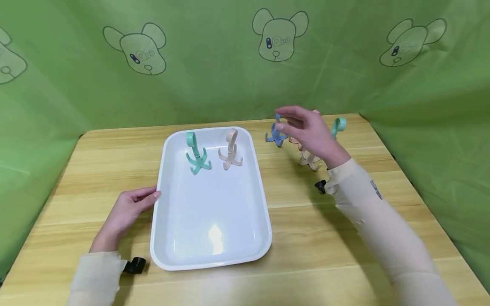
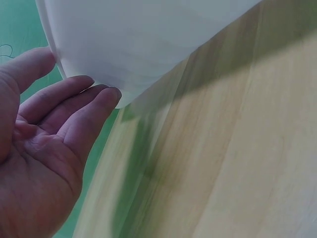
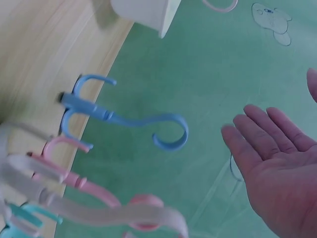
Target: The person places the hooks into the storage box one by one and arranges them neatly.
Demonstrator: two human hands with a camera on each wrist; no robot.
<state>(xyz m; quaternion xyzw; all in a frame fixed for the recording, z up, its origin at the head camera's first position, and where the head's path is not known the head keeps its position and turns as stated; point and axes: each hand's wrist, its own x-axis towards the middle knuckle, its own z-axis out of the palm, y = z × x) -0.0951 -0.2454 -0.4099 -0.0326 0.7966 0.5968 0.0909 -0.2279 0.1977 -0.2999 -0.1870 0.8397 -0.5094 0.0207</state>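
My left hand [image 1: 128, 210] is at the left side of a white tray [image 1: 203, 208], its thumb on the rim and its fingers against the outer wall below, pinching the edge. A teal claw hook [image 1: 197, 162] and a beige claw hook [image 1: 231, 159] stand upright inside the tray's far end. To the tray's right, my right hand [image 1: 311, 132] hovers by a blue claw hook [image 1: 275, 137] with thumb and fingers spread. The right wrist view shows a gap between those fingers and the blue hook's curled top [image 3: 173, 119].
Partly behind my right hand stand a pink hook [image 3: 94, 190], another beige hook [image 1: 309, 160] and another teal hook [image 1: 338, 125]. A green curtain [image 1: 214, 85] with printed animal heads rises behind the wooden table [image 1: 306, 250]. Black wrist mounts [image 1: 135, 265] stick out from the sleeves.
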